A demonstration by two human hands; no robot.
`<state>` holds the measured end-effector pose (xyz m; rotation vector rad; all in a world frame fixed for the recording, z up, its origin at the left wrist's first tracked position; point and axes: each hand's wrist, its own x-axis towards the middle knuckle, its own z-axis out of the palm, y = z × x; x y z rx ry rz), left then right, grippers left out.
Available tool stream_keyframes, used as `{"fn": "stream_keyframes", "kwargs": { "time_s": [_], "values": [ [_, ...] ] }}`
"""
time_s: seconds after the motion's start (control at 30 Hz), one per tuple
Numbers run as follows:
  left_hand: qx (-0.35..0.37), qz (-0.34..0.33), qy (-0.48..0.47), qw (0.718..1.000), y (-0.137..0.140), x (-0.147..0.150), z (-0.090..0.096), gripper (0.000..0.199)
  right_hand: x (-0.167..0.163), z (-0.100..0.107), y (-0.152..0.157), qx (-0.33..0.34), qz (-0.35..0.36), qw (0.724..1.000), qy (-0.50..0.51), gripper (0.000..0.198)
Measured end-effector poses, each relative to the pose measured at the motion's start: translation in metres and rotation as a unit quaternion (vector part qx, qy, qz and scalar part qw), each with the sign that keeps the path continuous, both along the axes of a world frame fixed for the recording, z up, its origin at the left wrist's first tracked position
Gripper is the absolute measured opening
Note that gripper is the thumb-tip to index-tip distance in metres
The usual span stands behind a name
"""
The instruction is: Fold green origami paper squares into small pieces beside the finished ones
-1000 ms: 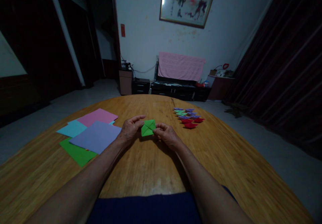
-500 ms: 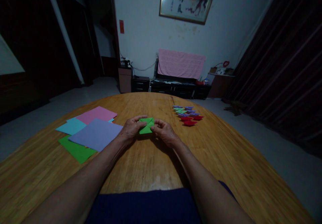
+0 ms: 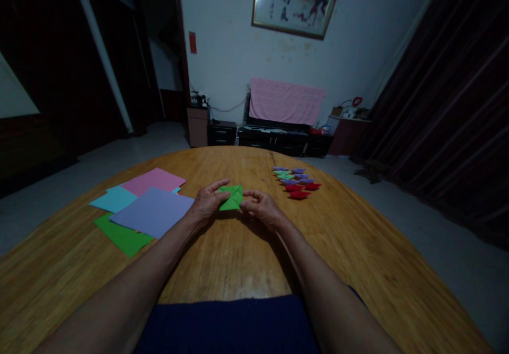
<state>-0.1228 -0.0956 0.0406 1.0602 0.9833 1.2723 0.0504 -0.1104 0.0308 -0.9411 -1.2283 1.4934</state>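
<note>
A small green square of folded paper, with crease lines meeting near its middle, is held just over the table. My left hand grips its left side, thumb on top and index finger stretched along the far edge. At the right edge, my right hand pinches the near right corner between thumb and fingers. To the right, several folded paper boats in red, purple and light green stand in rows.
Loose sheets lie at the left of the round wooden table: a purple sheet, a pink sheet, a light blue sheet and a green sheet. Beyond the table stands a low black cabinet.
The right hand's grip has shifted slightly toward the paper's near right corner, its index finger lifting a little. The folded paper stays between both hands, almost in place.
</note>
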Motion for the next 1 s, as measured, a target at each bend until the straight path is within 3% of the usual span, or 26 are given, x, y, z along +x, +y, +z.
{"fn": "stream_keyframes", "kwargs": {
  "time_s": [0.2,0.37,0.5,0.63,0.7,0.73,0.83,0.9,1.0],
  "values": [
    [0.054,-0.049,0.062,0.995,-0.004,0.002,0.0,0.075,-0.004,-0.004,0.008,0.027,-0.015,1.0,-0.003,0.041],
    [0.023,-0.044,0.05,0.998,-0.011,0.003,0.003,0.072,-0.006,-0.002,0.01,0.029,-0.06,0.998,0.019,0.025],
    [0.027,-0.054,0.072,0.996,-0.009,0.002,-0.001,0.041,-0.005,-0.004,0.01,0.012,-0.087,0.994,0.067,0.024],
    [0.096,-0.039,0.138,0.985,-0.001,0.002,-0.011,0.021,-0.006,-0.01,0.012,0.051,-0.078,0.996,0.008,0.021],
    [0.176,-0.006,0.268,0.947,0.001,0.0,-0.014,0.015,-0.007,-0.011,0.013,0.139,-0.111,0.982,-0.07,0.018],
    [0.217,0.015,0.352,0.91,0.002,-0.001,-0.014,0.014,-0.007,-0.01,0.012,0.197,-0.136,0.963,-0.121,0.016],
    [0.309,0.049,0.573,0.758,-0.002,-0.003,-0.01,0.014,-0.004,-0.006,0.007,0.35,-0.171,0.875,-0.287,0.016],
    [0.334,0.03,0.652,0.68,-0.006,-0.003,-0.008,0.015,0.0,-0.005,0.003,0.4,-0.134,0.823,-0.38,0.015],
    [0.354,-0.035,0.689,0.631,-0.01,-0.002,-0.007,0.017,0.009,-0.008,0.0,0.403,-0.095,0.777,-0.473,0.017]
  ]
}}
